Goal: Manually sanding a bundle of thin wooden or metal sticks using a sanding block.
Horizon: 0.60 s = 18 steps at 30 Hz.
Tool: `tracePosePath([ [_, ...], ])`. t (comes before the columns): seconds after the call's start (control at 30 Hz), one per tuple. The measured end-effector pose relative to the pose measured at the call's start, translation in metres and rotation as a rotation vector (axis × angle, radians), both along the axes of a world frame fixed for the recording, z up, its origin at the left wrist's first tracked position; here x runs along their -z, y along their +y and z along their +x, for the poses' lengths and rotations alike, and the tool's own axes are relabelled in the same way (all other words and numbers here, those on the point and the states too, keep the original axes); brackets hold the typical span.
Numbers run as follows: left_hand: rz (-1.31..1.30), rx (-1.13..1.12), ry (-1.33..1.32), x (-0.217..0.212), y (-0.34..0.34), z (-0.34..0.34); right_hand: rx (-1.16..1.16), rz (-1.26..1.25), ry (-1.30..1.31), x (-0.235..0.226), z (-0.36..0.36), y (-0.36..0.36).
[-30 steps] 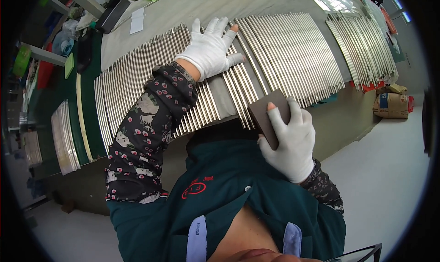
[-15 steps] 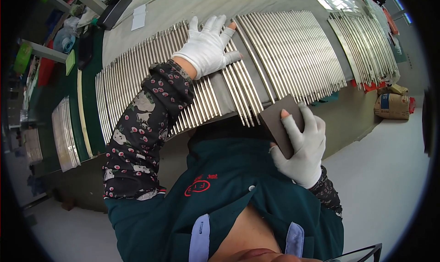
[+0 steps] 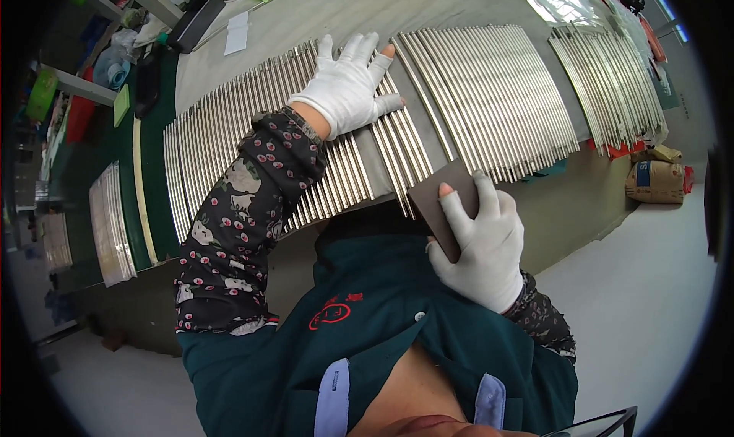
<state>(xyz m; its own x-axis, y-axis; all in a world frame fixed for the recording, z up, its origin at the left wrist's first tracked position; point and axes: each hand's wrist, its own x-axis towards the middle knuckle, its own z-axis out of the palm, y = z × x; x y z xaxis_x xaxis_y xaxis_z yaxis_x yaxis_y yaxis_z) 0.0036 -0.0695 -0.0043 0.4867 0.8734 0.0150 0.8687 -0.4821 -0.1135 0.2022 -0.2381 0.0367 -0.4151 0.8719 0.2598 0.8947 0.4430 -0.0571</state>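
Observation:
My left hand (image 3: 344, 89), in a white glove with some fingertips bare, lies flat with fingers apart. It rests across the far part of the thin shiny metal rods (image 3: 229, 131) laid side by side on the table, at a small group of rods (image 3: 399, 150) set a little apart. My right hand (image 3: 489, 246), gloved likewise, grips a flat dark grey-brown rectangular block (image 3: 440, 201) with thumb and fingers. The block lies at the near ends of that small group, covering some of them; whether it touches them I cannot tell. Another row of rods (image 3: 489, 93) lies just right.
A further bunch of rods (image 3: 612, 85) lies at the right end of the table, near clear plastic wrap (image 3: 558, 1). Wrapped rods (image 3: 112, 223) sit far left beside a pale strip (image 3: 142, 192). A brown paper sack (image 3: 656, 181) stands beyond the right edge.
My right hand has moved left with the block, so it now covers the near ends of more of the small group's rods. My left hand stays on the rods.

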Motion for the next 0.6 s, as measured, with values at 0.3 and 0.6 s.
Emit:
tracePosePath([
  [0.3,-0.061,0.068,-0.079,-0.003,-0.005,0.005,-0.008,0.021,0.126,0.001,0.023,0.004],
  [0.6,-0.089,0.017,-0.086,-0.014,-0.01,0.027,0.266,0.406,0.081,-0.03,0.097,0.066],
])
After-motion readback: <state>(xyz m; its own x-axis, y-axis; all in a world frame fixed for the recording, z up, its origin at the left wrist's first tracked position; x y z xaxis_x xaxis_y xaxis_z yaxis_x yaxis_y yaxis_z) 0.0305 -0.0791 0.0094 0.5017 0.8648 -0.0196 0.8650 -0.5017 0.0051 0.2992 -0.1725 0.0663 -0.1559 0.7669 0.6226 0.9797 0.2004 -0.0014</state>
